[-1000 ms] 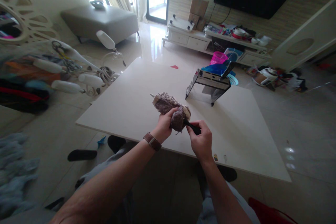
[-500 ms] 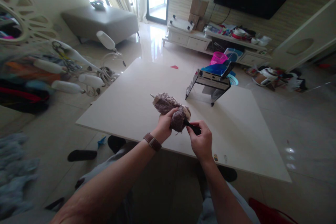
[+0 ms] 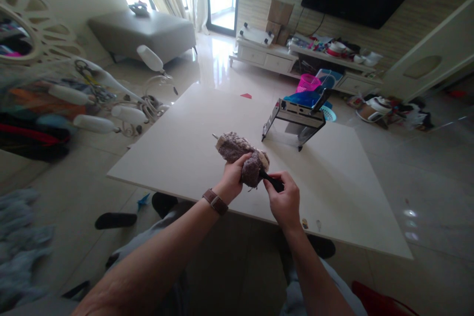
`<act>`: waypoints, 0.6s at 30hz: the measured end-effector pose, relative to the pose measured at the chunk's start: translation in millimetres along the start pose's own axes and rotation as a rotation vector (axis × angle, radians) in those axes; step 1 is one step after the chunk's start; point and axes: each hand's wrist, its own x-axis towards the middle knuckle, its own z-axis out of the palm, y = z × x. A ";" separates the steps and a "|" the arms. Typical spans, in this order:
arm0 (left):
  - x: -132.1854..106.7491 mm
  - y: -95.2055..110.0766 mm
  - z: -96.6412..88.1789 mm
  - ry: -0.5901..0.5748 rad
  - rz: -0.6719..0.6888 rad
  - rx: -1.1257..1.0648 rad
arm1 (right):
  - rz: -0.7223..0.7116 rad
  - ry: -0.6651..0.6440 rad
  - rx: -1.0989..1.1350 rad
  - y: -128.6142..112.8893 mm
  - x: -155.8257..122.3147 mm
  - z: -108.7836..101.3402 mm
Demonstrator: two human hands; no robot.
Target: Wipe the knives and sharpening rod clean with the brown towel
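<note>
In front of me, above the white table point(image 3: 177, 153), my left hand point(image 3: 234, 175) grips a fuzzy grey-brown plush piece point(image 3: 233, 147) with beige patches. Its thumb lies over the top, and the fingers underneath are mostly hidden. My right hand point(image 3: 285, 200) is closed around a black handle point(image 3: 273, 182), whose front end meets the lower right side of the plush piece. Whether it goes inside cannot be made out. A thin light-coloured tip pokes out at the plush piece's far left end.
Beyond my hands stands a metal-framed device point(image 3: 298, 113) with a black lever. Two small items, one a yellow-and-dark figure point(image 3: 304, 223), lie near the table's front edge. A white chandelier point(image 3: 129, 103) is left of the table; a pink basket point(image 3: 309, 82) sits behind it.
</note>
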 end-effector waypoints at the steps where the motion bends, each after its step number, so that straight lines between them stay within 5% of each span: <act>1: -0.2 0.1 0.1 -0.002 -0.001 0.002 | -0.001 0.000 0.000 -0.1 0.0 0.0; 18: -1.6 0.8 0.5 0.006 -0.009 -0.005 | -0.006 0.000 -0.010 1.1 -0.5 0.4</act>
